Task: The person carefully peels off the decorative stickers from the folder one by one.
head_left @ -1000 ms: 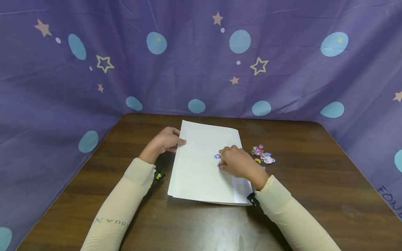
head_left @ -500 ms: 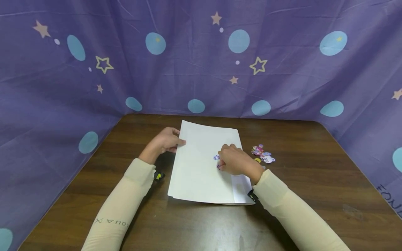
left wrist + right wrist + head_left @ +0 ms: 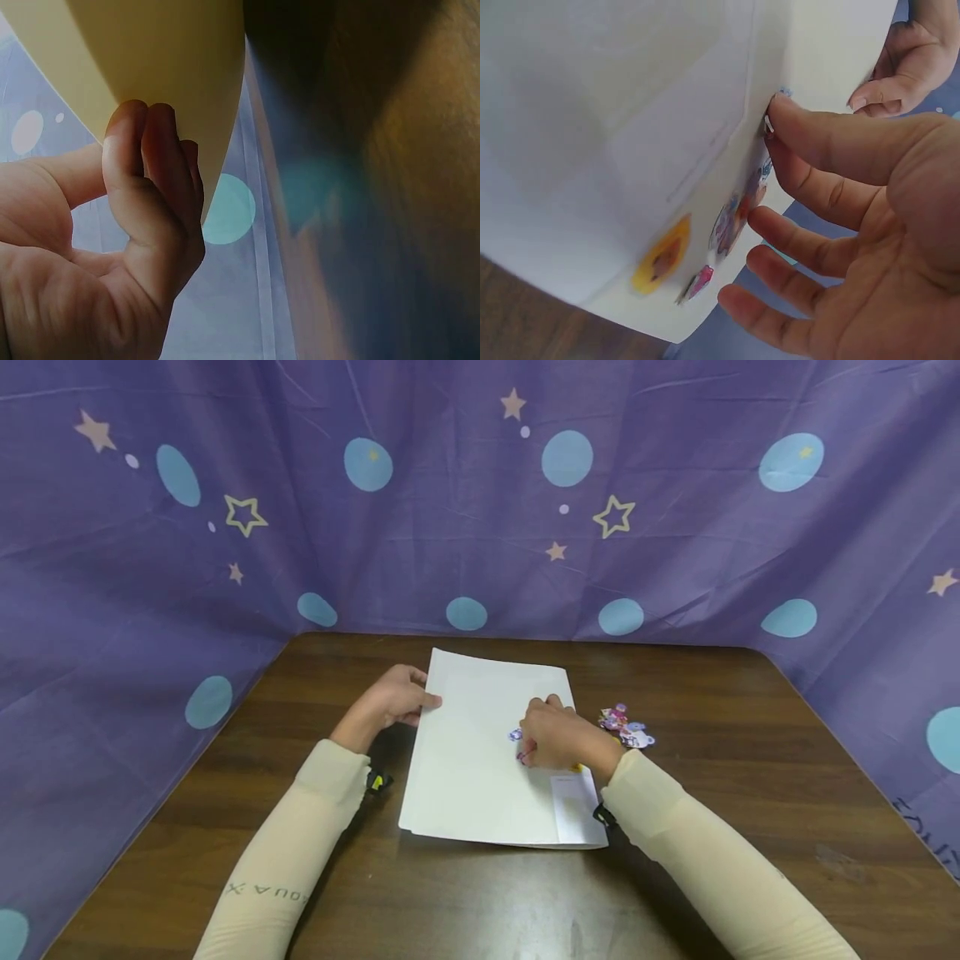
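A white folder-like sheet (image 3: 472,793) stands tilted over the table, its left edge held between the thumb and fingers of my left hand (image 3: 396,695). In the left wrist view, those fingers (image 3: 124,142) curl behind the sheet. My right hand (image 3: 558,735) is at the right half of the sheet. Its thumb and forefinger pinch a small paper sticker (image 3: 769,126) against the surface, mostly hidden by the fingertips. Around it are a bluish sticker (image 3: 515,735), a yellow oval sticker (image 3: 664,255) and a small pink sticker (image 3: 699,283).
Several colourful cut-out stickers (image 3: 630,733) lie in a loose pile on the brown wooden table (image 3: 720,827), right of the sheet. A pale rectangular panel (image 3: 573,810) shows at the sheet's lower right. Behind the table hangs a purple curtain (image 3: 420,552) with stars and blue spots.
My right hand has shifted slightly up on the sheet and its wrist has turned, baring a yellow sticker below it. The left hand keeps its grip on the edge.
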Demonstrator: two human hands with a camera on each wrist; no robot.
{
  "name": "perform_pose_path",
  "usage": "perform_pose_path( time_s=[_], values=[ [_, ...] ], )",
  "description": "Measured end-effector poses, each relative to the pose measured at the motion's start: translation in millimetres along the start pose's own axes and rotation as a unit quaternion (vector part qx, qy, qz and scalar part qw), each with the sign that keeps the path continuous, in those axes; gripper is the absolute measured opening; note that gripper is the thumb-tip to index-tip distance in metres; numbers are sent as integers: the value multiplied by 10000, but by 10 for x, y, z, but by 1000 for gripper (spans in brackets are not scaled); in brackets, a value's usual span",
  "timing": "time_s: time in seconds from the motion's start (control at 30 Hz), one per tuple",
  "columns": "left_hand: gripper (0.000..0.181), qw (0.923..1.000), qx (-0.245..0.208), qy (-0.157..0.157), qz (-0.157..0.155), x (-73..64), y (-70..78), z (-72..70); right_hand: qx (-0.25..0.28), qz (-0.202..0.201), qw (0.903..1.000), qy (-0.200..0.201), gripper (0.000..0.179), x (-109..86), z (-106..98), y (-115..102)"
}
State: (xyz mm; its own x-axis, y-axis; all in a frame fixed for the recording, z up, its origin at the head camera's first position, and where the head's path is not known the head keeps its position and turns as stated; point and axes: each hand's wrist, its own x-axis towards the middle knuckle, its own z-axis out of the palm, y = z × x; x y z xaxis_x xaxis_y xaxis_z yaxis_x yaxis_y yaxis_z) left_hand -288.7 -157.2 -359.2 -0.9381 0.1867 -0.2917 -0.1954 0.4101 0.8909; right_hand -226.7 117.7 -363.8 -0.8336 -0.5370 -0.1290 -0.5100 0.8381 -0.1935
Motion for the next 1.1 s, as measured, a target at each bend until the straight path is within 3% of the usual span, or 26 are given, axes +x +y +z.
perform_pose_path(
  time_s=[0.23,0.67,0.87,1.1],
  values=[
    [56,10000,-14,43,15,2,-30,-3,14,438,9990,-134,24,10,-34,-50],
    [58,10000,-14,-2,11,-6,-35,-12,-669,809,9945,-59,20,12,65,-217],
    [55,9999,72,61,39,-4,-8,-28,-845,695,9936,283,23,-52,53,-219],
    [53,10000,13,32,13,9,6,-26,-1163,130,9895,845,28,-164,68,-162]
  ],
)
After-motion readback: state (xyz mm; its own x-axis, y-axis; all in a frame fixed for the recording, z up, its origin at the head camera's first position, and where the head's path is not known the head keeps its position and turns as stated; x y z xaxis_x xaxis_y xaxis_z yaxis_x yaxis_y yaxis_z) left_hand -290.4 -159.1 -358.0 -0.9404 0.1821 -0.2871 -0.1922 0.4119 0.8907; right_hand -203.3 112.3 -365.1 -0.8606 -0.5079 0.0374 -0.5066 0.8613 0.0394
